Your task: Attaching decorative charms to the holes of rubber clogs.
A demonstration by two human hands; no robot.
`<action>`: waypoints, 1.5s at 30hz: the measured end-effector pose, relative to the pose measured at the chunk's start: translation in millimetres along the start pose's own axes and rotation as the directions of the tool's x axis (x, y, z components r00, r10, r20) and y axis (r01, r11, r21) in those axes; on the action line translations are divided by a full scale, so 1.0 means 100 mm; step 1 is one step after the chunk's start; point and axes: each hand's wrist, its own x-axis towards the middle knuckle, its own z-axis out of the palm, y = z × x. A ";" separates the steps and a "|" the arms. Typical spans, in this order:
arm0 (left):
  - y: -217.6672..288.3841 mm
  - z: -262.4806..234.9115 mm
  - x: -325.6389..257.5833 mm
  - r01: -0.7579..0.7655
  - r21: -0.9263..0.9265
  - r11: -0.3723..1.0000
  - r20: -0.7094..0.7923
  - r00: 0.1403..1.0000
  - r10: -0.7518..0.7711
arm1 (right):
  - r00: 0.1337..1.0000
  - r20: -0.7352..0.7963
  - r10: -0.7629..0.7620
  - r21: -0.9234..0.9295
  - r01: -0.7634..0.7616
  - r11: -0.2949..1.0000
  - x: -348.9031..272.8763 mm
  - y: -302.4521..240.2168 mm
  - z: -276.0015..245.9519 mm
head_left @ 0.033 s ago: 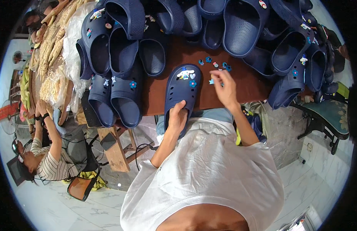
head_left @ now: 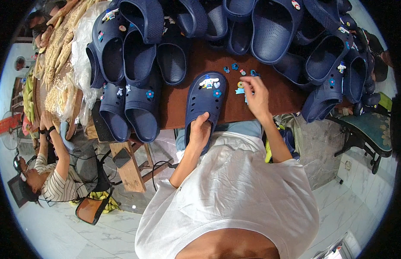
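Observation:
A navy clog [head_left: 203, 101] is held toe away from me, its heel end toward my lap. My left hand [head_left: 199, 133] grips it at the opening, thumb on top. The clog's toe carries a white character charm [head_left: 207, 81], a pale heart charm and a blue flower charm [head_left: 217, 93]. Over the brown tabletop, my right hand [head_left: 256, 96] hovers among small loose charms, its fingers bent and apart. A yellow round charm [head_left: 241, 85] and a light blue charm [head_left: 239, 91] lie beside its fingertips. Other blue charms [head_left: 234, 66] lie farther off. The fingers partly cover some.
Navy clogs [head_left: 273, 32] are piled along the table's far side, with more clogs [head_left: 142, 110] at the left and right [head_left: 328, 93]. A wooden stool [head_left: 129, 168] stands lower left. Farther left, a person in a striped shirt [head_left: 64, 183] works at another table. A green chair [head_left: 369, 131] stands right.
My right hand has shifted slightly right and away from me, uncovering the yellow charm and more of the light blue one. My left hand and the clog stay practically still.

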 end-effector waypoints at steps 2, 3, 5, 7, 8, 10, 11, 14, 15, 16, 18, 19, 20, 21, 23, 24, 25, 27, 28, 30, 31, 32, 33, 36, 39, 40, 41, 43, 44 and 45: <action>-0.01 -0.01 -0.03 -0.025 0.012 1.000 0.005 1.000 0.025 | 1.000 -0.017 0.025 -0.097 -0.026 0.995 0.10 0.16 -0.08; 0.00 0.02 -0.04 -0.010 0.002 1.000 -0.012 1.000 0.010 | 0.999 -0.008 0.049 -0.131 -0.050 0.990 0.15 0.21 -0.10; 0.03 0.09 -0.06 0.001 -0.008 1.000 -0.028 1.000 -0.001 | 0.996 -0.009 0.089 -0.137 -0.089 0.987 0.24 0.30 -0.11; 0.04 0.13 -0.06 -0.007 -0.010 1.000 -0.028 1.000 0.006 | 0.998 -0.039 -0.052 -0.270 0.039 0.962 0.29 0.42 -0.09; 0.04 0.16 -0.07 -0.009 -0.010 1.000 -0.029 1.000 0.009 | 0.998 -0.047 -0.053 -0.268 0.038 0.963 0.31 0.44 -0.07; 0.06 0.19 -0.09 -0.021 -0.019 1.000 -0.056 0.998 0.020 | 0.995 -0.046 -0.086 -0.288 0.070 0.955 0.35 0.48 -0.05; 0.06 0.19 -0.09 -0.019 -0.018 1.000 -0.057 0.998 0.018 | 0.992 -0.046 -0.119 -0.309 0.099 0.946 0.36 0.49 -0.05; 0.05 0.15 -0.07 0.002 -0.022 1.000 -0.088 0.996 -0.003 | 0.992 0.004 -0.128 -0.363 0.121 0.924 0.39 0.48 -0.01; 0.05 0.12 -0.06 0.011 -0.024 1.000 -0.083 0.996 -0.013 | 0.992 0.003 -0.125 -0.365 0.118 0.924 0.39 0.47 0.00; 0.05 0.12 -0.05 0.019 -0.027 0.999 -0.078 0.997 -0.021 | 0.990 0.053 -0.129 -0.392 0.140 0.909 0.41 0.46 0.02; 0.04 0.13 -0.05 0.016 -0.030 0.999 -0.082 0.996 -0.018 | 0.986 0.102 -0.134 -0.431 0.165 0.887 0.42 0.48 0.04; 0.05 0.15 -0.05 0.008 -0.035 0.999 -0.093 0.996 -0.011 | 0.985 0.106 -0.133 -0.429 0.166 0.888 0.41 0.47 0.05; 0.06 0.18 -0.06 0.007 -0.036 0.999 -0.098 0.995 -0.010 | 0.986 0.122 -0.116 -0.437 0.158 0.886 0.41 0.45 0.06; 0.07 0.21 -0.06 0.013 -0.032 0.999 -0.085 0.996 -0.016 | 0.986 0.138 -0.098 -0.445 0.150 0.883 0.41 0.44 0.06; 0.07 0.27 -0.07 0.019 -0.030 0.999 -0.074 0.997 -0.021 | 0.989 0.109 -0.102 -0.415 0.139 0.899 0.40 0.45 0.06; 0.07 0.28 -0.08 0.007 -0.013 1.000 -0.085 0.996 -0.008 | 0.991 0.077 -0.106 -0.386 0.127 0.914 0.39 0.46 0.06; 0.06 0.29 -0.07 -0.006 0.004 1.000 -0.097 0.995 0.007 | 0.991 0.081 -0.106 -0.385 0.129 0.914 0.38 0.43 0.04; 0.08 0.28 -0.07 0.007 -0.002 1.000 -0.113 0.994 -0.007 | 0.998 0.041 -0.044 -0.308 0.054 0.950 0.32 0.36 -0.04; 0.08 0.28 -0.07 0.020 -0.007 1.000 -0.125 0.992 -0.021 | 0.998 0.055 0.027 -0.315 -0.009 0.949 0.28 0.33 -0.08; 0.07 0.25 -0.04 0.024 -0.014 1.000 -0.123 0.992 -0.025 | 0.993 0.063 0.095 -0.335 -0.069 0.940 0.20 0.33 -0.11; 0.07 0.26 -0.04 0.030 -0.018 0.999 -0.119 0.992 -0.032 | 0.984 0.065 0.165 -0.355 -0.132 0.925 0.17 0.33 -0.12; 0.08 0.27 -0.04 0.032 -0.019 0.999 -0.119 0.992 -0.034 | 0.984 0.065 0.167 -0.358 -0.133 0.924 0.16 0.35 -0.12; 0.09 0.29 -0.04 0.032 -0.026 0.999 -0.118 0.992 -0.035 | 0.986 0.065 0.156 -0.350 -0.124 0.928 0.14 0.38 -0.12; 0.08 0.29 -0.05 0.028 -0.013 1.000 -0.131 0.991 -0.030 | 0.994 0.062 0.094 -0.355 -0.066 0.933 0.14 0.40 -0.12; 0.07 0.29 -0.05 0.030 0.004 1.000 -0.147 0.989 -0.030 | 0.995 0.095 0.030 -0.240 -0.006 0.971 0.13 0.27 -0.12; 0.07 0.29 -0.06 0.044 0.001 0.999 -0.145 0.989 -0.043 | 0.992 0.124 0.016 -0.116 -0.001 0.993 0.11 0.17 -0.13; 0.07 0.28 -0.06 0.040 -0.002 0.999 -0.149 0.988 -0.040 | 0.991 0.130 0.014 -0.114 0.001 0.993 0.07 0.07 -0.12; 0.08 0.29 -0.06 0.039 -0.001 0.999 -0.175 0.984 -0.039 | 0.965 0.263 0.014 0.143 -0.053 0.988 -0.02 -0.16 -0.09; 0.09 0.31 -0.06 0.040 -0.001 0.999 -0.176 0.984 -0.040 | 0.949 0.315 -0.011 0.186 -0.050 0.981 -0.05 -0.24 -0.06; 0.11 0.33 -0.07 0.046 -0.008 0.999 -0.152 0.987 -0.047 | 0.944 0.328 0.013 0.253 -0.101 0.962 -0.10 -0.33 -0.02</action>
